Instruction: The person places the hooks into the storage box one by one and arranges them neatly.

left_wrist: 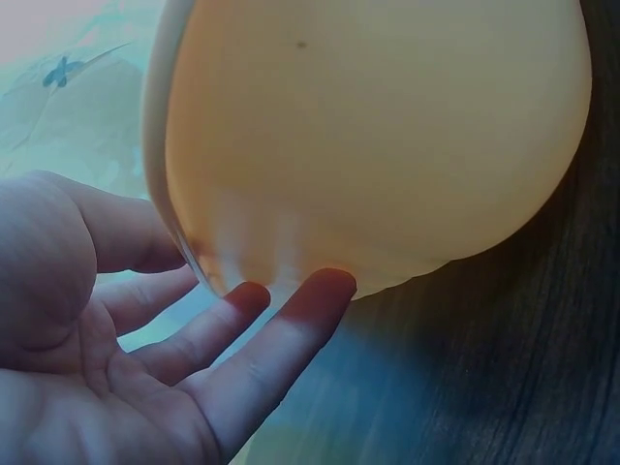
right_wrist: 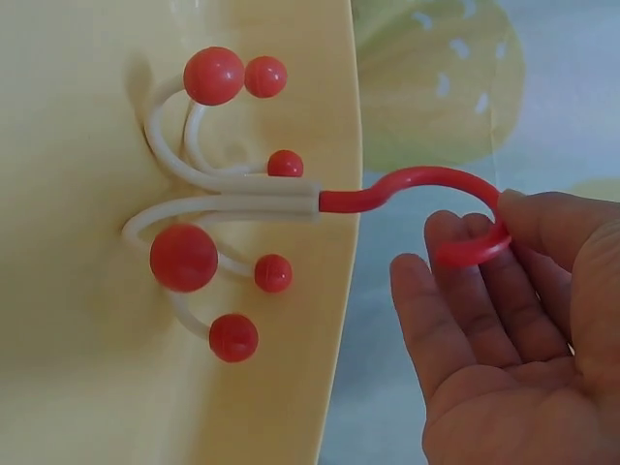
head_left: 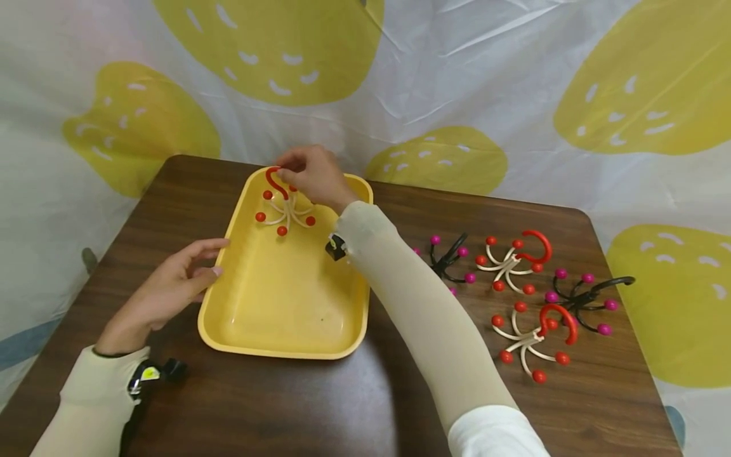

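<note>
My right hand (head_left: 313, 174) is at the far end of the yellow tray (head_left: 285, 353), its thumb and fingers pinching the red hook end of a white multi-arm hanger (right_wrist: 262, 199). The hanger's curved white arms end in red balls and point down into the tray. Seen from the right wrist, its stem lies across the tray's wall, with the red curve at the fingertips. My left hand (head_left: 174, 285) touches the tray's left side. In the left wrist view its extended fingers (left_wrist: 281, 349) lie against the outer wall, with the thumb at the rim.
On the brown table (head_left: 320, 406), right of the tray, lie two more red-and-white hangers (head_left: 531, 339) and two black hangers (head_left: 579, 301) with magenta balls. My right forearm partly covers the nearer black one. A lemon-patterned cloth (head_left: 457, 76) hangs close behind the table.
</note>
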Available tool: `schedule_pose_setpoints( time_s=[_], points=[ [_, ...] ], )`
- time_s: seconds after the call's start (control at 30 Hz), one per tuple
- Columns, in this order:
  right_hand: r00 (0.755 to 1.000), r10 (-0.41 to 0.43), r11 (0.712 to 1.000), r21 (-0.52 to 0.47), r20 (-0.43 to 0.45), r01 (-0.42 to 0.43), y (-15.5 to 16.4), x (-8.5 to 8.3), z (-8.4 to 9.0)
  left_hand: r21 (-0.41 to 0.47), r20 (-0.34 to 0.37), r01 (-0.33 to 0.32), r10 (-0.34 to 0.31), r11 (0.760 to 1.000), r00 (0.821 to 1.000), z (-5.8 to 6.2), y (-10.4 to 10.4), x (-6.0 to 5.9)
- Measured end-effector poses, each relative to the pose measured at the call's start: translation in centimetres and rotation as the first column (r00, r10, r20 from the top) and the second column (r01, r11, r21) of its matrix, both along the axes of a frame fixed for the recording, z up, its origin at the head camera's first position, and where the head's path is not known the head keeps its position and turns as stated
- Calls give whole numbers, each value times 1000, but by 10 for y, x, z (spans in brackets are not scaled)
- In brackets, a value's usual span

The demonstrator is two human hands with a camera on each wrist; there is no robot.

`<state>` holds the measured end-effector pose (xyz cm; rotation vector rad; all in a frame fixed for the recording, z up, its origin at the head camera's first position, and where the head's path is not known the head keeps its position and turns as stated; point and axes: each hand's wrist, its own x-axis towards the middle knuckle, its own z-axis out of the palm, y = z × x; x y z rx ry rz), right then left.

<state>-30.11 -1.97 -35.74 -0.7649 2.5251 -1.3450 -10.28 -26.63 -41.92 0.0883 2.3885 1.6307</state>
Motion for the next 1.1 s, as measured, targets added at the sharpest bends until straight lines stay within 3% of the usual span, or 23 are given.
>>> schedule_pose_setpoints(
  time_s=[0.23,0.73,1.1],
  points=[
    [1000,-13,997,-70,20,15,13,2,3,-5,16,-2,2,1000,1000,-1,0,-3],
    [995,15,984,-176,-96,-32,36,17,23,-5,24,-4,4,1000,1000,-1,0,-4],
    [990,35,965,-253,-136,-69,51,43,41,12,23,-2,1,1000,1000,-3,2,-3]
  ],
)
